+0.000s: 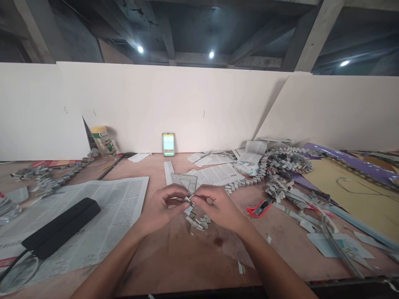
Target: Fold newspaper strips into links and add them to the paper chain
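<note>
Our left hand (pixel 162 205) and right hand (pixel 222 205) nearly meet, fingers (pixel 175 189) pinched, it seems, against thumbs (pixel 179 210); our forearms (pixel 114 259) slant inward from below.

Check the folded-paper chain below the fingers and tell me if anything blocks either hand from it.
Nothing visible does. The left hand and right hand meet at the upper end of the folded-paper chain; the newspaper sheets lie beyond them.

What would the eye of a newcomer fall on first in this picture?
At the centre, the left hand and right hand meet, pinching a small paper piece above a short woven paper chain. Behind them, a lit phone stands before the white board. On the left, a black oblong object lies on newspaper.
</note>
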`<state>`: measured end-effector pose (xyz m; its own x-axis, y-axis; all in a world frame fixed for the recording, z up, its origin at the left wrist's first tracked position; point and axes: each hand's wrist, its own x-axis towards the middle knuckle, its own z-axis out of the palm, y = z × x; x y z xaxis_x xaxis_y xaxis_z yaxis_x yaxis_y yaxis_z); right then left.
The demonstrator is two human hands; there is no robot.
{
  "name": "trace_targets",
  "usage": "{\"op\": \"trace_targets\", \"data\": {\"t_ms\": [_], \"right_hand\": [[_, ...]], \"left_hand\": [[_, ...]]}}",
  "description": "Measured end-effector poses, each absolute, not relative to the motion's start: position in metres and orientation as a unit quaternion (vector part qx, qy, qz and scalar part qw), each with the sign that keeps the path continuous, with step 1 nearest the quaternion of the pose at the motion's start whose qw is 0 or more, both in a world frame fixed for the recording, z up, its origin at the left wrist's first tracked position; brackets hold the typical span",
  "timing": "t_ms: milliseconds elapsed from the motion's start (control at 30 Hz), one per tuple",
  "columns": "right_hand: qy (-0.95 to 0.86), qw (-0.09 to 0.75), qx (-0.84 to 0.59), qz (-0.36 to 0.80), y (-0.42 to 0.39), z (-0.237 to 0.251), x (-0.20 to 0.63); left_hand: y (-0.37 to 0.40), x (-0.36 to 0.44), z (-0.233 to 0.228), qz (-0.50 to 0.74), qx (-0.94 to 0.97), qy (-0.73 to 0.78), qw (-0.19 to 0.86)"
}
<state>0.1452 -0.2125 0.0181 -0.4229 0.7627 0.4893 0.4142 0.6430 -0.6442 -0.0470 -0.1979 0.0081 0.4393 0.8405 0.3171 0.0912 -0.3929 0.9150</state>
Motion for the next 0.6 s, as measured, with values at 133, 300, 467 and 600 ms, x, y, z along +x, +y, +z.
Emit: {"op": "trace_targets", "data": {"t_ms": [133,300,467,600], "right_hand": [[-0.783,0.43,-0.377,0.242,-0.211,0.015,0.142],[-0.771,0.448,-0.39,0.23,-0.214,0.014,0.137],[-0.773,0.447,-0.407,0.193,-0.216,0.012,0.133],[-0.775,0.445,-0.417,0.165,-0.216,0.01,0.132]], "left_hand": [[-0.197,-0.047,0.007,0.421,0.73,0.345,0.413],[-0.194,-0.048,0.005,0.425,0.662,0.36,0.501],[-0.192,-0.045,-0.002,0.428,0.634,0.352,0.54],[-0.192,-0.043,-0.004,0.451,0.635,0.358,0.515]]}}
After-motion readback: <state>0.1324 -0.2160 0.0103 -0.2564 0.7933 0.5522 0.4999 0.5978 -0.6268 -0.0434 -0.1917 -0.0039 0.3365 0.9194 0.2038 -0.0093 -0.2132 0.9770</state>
